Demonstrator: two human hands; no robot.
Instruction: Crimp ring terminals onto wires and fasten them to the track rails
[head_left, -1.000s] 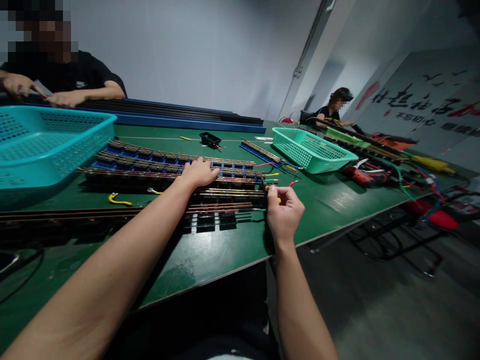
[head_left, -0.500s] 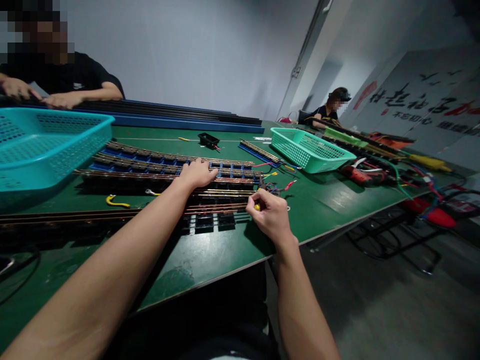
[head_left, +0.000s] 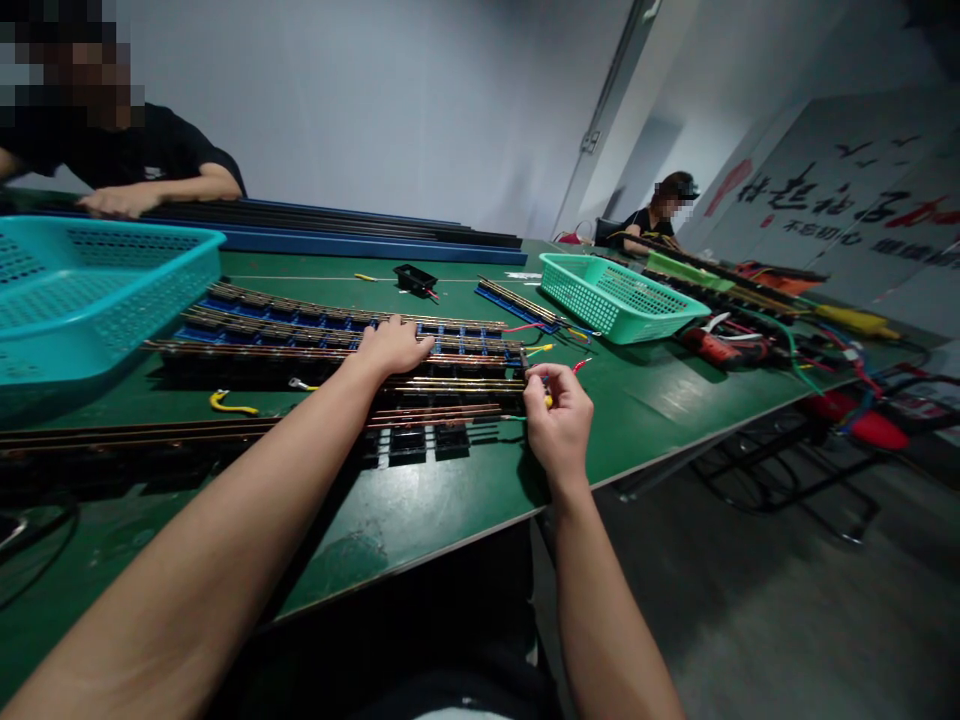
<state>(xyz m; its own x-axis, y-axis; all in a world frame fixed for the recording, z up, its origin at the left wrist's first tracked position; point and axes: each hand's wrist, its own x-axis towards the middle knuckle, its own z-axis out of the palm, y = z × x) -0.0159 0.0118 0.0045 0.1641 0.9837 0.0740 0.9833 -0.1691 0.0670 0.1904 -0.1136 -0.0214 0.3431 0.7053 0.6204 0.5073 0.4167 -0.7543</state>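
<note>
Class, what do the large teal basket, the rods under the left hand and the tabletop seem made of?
Large teal basket: probably moulded plastic, slightly glossy, with regular perforations.
Rods: apparently metal, brass-toned, judging by thin bright highlights.
Tabletop: smooth, glossy green surface reflecting light; laminate or paint, unclear.

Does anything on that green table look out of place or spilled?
No spill shows. A short yellow wire lies loose on the table, apart from the rails, and a short blue strip lies askew to them.
</note>
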